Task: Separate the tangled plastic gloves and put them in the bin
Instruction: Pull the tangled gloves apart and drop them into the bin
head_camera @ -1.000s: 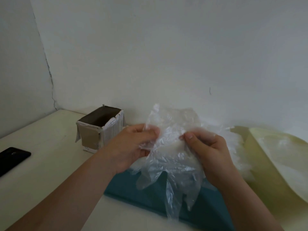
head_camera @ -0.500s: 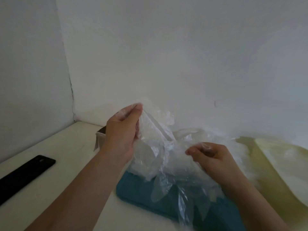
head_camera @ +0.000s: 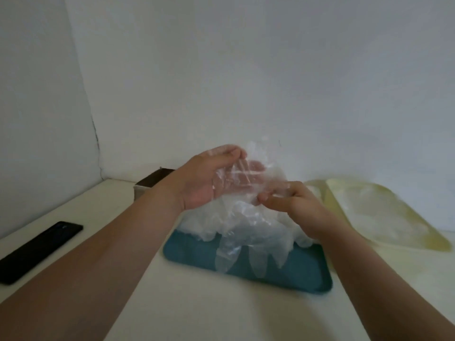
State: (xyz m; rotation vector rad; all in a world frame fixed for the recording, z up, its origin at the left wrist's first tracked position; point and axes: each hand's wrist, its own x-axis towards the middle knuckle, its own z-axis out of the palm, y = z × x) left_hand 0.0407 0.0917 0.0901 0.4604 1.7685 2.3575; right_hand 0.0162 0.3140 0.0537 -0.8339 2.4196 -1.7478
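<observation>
Left hand [head_camera: 209, 183] is raised with the palm turned inward, fingers curled over the top edge of a clear sheet from the gloves [head_camera: 246, 225]. The thumb is blurred behind the film, so I cannot tell how firm the hold is. Right hand [head_camera: 293, 205], lower and just beside it, pinches the same bunch between thumb and bent fingers. Gloves hang between both hands and heap on the teal tray [head_camera: 307, 274], with several glove fingers draped toward its near edge. Handling, as judged: nearly weightless, limp, thin film that likely clings to itself and to skin and may tear if pulled hard at a knot. Best hold looks like a cuff edge or one loose finger, peeled sideways while the other hand pins the heap. Hard to read: phone [head_camera: 37, 249] reaches the frame edge. Bin [head_camera: 144, 193] sits mostly behind the left forearm, only a corner and dark rim showing, contents unseen. Glove count in the clump is not readable, the layers being transparent and blurred. Yellowish sheet [head_camera: 384, 212] at right is indistinct.
</observation>
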